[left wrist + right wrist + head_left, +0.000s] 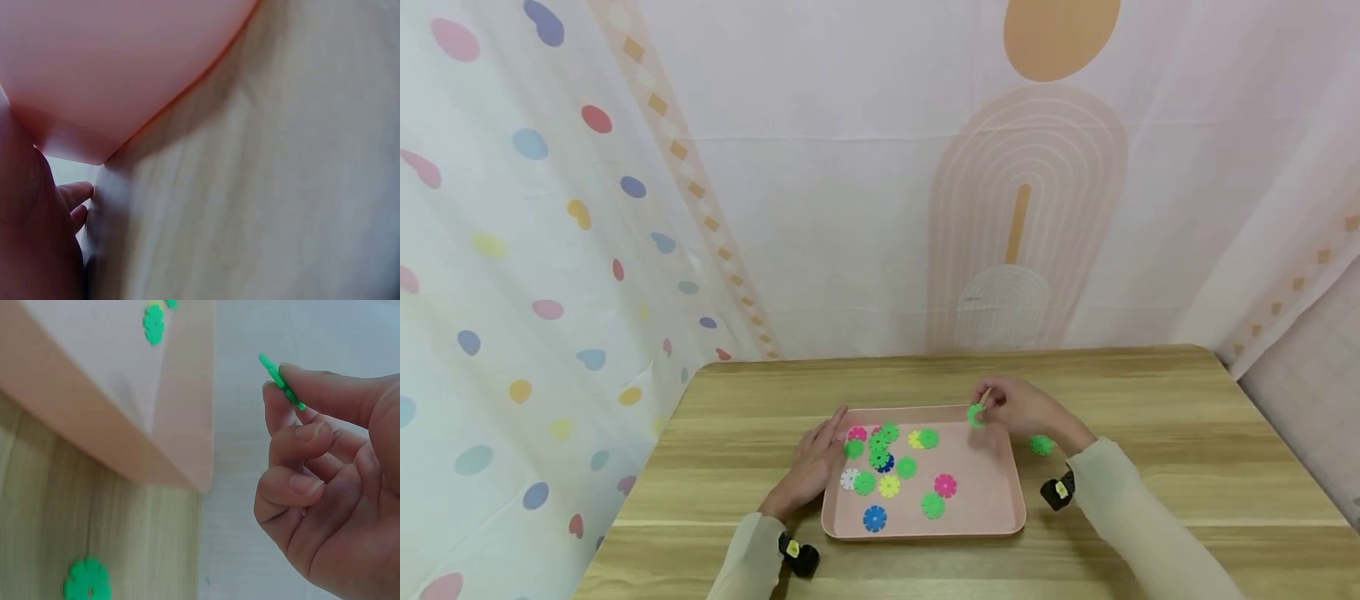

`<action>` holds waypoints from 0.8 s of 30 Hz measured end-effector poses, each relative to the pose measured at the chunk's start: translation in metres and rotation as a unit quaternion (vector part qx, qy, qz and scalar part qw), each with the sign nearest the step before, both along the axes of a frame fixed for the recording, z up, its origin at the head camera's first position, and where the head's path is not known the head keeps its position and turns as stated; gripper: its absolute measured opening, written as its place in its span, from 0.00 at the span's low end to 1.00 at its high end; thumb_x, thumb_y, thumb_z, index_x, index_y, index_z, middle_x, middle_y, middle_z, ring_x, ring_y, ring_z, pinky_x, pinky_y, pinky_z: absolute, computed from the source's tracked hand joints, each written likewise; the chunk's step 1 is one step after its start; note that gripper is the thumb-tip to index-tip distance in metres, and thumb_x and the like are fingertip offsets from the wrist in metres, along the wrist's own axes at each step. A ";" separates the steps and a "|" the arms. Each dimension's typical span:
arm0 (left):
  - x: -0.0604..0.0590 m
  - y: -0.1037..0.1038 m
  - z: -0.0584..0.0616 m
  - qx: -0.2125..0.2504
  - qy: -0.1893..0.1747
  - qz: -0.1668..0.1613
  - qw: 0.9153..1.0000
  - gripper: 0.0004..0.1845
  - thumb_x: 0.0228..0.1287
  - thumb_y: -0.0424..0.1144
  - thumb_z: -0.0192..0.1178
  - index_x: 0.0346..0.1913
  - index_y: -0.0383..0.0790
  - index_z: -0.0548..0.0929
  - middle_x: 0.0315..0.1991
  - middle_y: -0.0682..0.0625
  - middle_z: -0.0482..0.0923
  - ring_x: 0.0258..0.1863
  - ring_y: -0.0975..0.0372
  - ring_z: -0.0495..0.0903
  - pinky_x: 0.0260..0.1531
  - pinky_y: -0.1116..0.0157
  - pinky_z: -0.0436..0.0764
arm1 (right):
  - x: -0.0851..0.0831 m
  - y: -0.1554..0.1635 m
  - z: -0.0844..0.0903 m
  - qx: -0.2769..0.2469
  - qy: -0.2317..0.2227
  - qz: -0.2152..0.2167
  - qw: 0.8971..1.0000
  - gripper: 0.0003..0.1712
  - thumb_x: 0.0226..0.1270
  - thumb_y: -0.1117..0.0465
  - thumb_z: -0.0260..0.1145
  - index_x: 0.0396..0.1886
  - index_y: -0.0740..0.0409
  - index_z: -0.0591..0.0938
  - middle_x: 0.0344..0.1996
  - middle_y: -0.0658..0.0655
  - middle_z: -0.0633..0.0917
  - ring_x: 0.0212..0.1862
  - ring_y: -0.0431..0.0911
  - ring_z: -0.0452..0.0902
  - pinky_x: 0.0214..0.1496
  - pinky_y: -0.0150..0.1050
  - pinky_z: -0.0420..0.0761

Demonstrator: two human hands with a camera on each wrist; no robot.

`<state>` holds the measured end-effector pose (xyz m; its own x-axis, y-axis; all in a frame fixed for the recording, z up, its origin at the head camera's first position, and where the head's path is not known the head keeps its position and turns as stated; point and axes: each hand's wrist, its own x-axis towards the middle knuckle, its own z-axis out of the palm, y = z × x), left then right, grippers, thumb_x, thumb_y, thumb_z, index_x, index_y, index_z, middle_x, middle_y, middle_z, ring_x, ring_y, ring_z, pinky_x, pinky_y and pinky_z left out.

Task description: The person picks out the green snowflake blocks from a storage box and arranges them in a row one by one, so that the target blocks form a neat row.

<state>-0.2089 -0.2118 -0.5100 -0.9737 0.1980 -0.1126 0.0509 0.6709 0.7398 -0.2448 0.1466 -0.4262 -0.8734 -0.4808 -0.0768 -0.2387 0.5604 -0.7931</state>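
Pinching a green notched plastic disc (975, 415) with my right hand (1024, 407), I could drop it if that pinch slackens, my left hand (814, 468) extended at the pink rectangular tray (983, 496).

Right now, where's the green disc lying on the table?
In the head view, the green disc lies on the wooden table, right of the pink tray and near the right hand.

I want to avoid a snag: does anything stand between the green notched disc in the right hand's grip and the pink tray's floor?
Perhaps the pink tray's far rim: the green notched disc shows close by it in the head view, its exact side unclear. Nothing else visible blocks it; the tray's right end is bare.
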 end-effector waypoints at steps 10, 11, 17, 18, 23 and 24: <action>0.000 0.002 0.001 0.004 -0.012 0.009 1.000 0.27 0.73 0.59 0.32 0.72 0.69 0.44 0.74 0.51 0.43 0.71 0.51 0.37 0.60 0.33 0.43 | 0.012 0.056 -0.004 -0.039 0.028 -0.042 0.998 0.08 0.62 0.65 0.64 0.40 0.60 0.77 0.28 0.60 0.82 0.28 0.43 0.71 0.29 0.33 0.70; 0.000 0.002 0.001 0.004 -0.013 0.010 1.000 0.27 0.73 0.59 0.32 0.72 0.69 0.44 0.74 0.51 0.43 0.71 0.51 0.37 0.60 0.32 0.43 | 0.013 0.061 -0.005 -0.044 0.024 -0.051 0.997 0.08 0.62 0.65 0.64 0.40 0.61 0.77 0.28 0.60 0.81 0.27 0.42 0.69 0.28 0.33 0.69; 0.001 0.000 0.001 0.005 -0.015 0.009 1.000 0.27 0.72 0.59 0.32 0.72 0.71 0.44 0.74 0.50 0.41 0.71 0.50 0.37 0.59 0.32 0.43 | 0.022 0.085 -0.013 -0.059 0.016 -0.085 0.995 0.10 0.63 0.64 0.63 0.42 0.63 0.76 0.28 0.61 0.80 0.26 0.40 0.66 0.26 0.32 0.68; 0.001 0.000 0.002 0.006 -0.015 0.009 1.000 0.27 0.72 0.59 0.32 0.72 0.71 0.44 0.74 0.50 0.41 0.71 0.50 0.36 0.60 0.32 0.42 | 0.023 0.089 -0.014 -0.060 0.016 -0.089 0.994 0.11 0.63 0.63 0.63 0.43 0.63 0.76 0.28 0.61 0.80 0.26 0.40 0.66 0.26 0.32 0.68; 0.003 -0.001 0.002 0.010 -0.013 0.006 1.000 0.27 0.72 0.59 0.32 0.72 0.71 0.44 0.74 0.50 0.42 0.71 0.51 0.37 0.60 0.33 0.42 | 0.029 0.104 -0.021 -0.060 0.011 -0.106 0.992 0.13 0.64 0.61 0.63 0.44 0.64 0.75 0.29 0.61 0.81 0.29 0.42 0.70 0.28 0.33 0.70; 0.003 -0.001 0.001 0.011 -0.013 0.006 1.000 0.27 0.72 0.59 0.32 0.72 0.71 0.44 0.74 0.50 0.42 0.71 0.51 0.37 0.60 0.33 0.43 | 0.030 0.107 -0.023 -0.058 0.009 -0.109 0.992 0.14 0.64 0.61 0.63 0.45 0.65 0.75 0.29 0.61 0.81 0.30 0.43 0.71 0.30 0.34 0.70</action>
<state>-0.2062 -0.2124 -0.5086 -0.9726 0.1899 -0.1343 0.0236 0.6547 0.7555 -0.2149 0.2537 -0.4488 -0.9583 -0.2852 -0.0163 -0.1361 0.5060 -0.8517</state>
